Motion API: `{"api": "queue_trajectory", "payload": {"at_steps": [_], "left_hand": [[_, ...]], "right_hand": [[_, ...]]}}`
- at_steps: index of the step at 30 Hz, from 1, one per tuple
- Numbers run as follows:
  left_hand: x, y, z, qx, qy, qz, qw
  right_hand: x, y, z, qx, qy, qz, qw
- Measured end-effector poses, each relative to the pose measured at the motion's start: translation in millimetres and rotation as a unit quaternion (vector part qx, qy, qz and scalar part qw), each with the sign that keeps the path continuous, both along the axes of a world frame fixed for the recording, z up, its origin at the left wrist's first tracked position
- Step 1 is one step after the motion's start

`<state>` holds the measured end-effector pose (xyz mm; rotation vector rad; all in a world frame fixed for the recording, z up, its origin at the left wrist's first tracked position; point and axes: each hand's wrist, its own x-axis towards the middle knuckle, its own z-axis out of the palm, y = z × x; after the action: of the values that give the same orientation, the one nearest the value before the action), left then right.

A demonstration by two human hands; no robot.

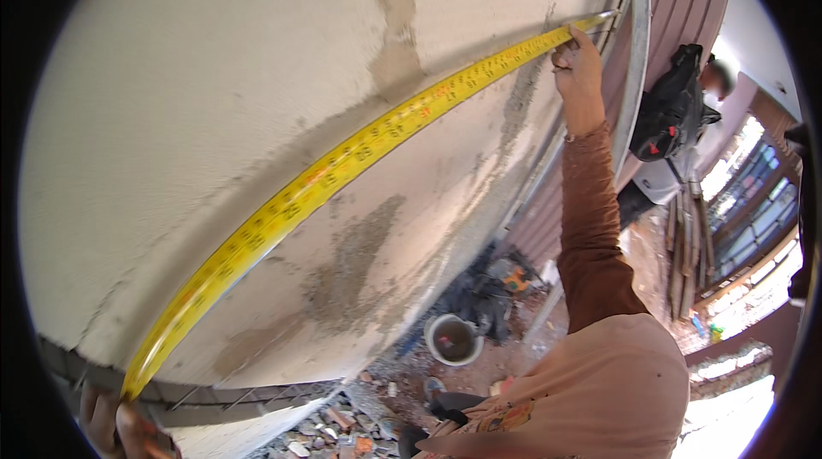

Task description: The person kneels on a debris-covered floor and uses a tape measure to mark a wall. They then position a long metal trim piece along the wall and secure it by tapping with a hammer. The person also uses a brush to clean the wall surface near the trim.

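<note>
A yellow tape measure [342, 166] runs in a long curve across a pale plastered wall [214, 74]. At the lower left, my left hand [128, 426] is closed round the tape's near end, partly cut off by the frame; a bit of orange and black shows in its grip. My right arm, in a brown sleeve, reaches up to the wall's right side. There my right hand [584, 74] pinches the blade, fingers curled below it. Past those fingers, the tape's tip lies by the wall's edge.
A curved grey metal strip [638, 74] borders the wall. Below stand a bucket [454, 340] and a heap of broken rubble [342, 433]. At the right a person with a black bag [676, 108] stands near wooden poles [685, 245] and window frames [753, 193].
</note>
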<state>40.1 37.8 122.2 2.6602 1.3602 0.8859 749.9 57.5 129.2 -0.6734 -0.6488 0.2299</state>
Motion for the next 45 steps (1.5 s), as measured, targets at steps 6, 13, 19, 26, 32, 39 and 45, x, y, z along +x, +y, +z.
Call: {"api": "queue_trajectory", "payload": {"at_steps": [6,13,19,26,32,39,45], "left_hand": [[-25.6,12.1,7.5,0.019,-0.100,0.039,0.994],[3.2,-8.3,63.1,0.162,-0.017,0.034,0.986],[8.4,-12.2,106.7,0.102,-0.040,0.035,0.993],[-15.4,-5.8,136.7,0.139,-0.031,0.071,0.987],[-24.6,4.8,150.3,0.110,-0.033,0.090,0.989],[-11.2,9.3,151.3,0.160,-0.029,0.037,0.986],[-12.2,13.3,156.9,0.157,-0.013,0.051,0.986]], "right_hand": [[17.7,-4.3,10.3,0.026,-0.001,0.036,0.999],[58.5,10.8,27.1,0.035,-0.032,0.011,0.999],[72.7,8.7,49.5,0.064,-0.022,0.056,0.996],[63.5,10.7,69.7,0.056,-0.022,0.051,0.997],[55.9,20.3,86.4,0.065,-0.014,0.055,0.996],[88.4,33.6,94.6,0.052,0.020,0.029,0.998],[127.4,34.6,102.7,0.056,-0.018,0.035,0.998]]}}
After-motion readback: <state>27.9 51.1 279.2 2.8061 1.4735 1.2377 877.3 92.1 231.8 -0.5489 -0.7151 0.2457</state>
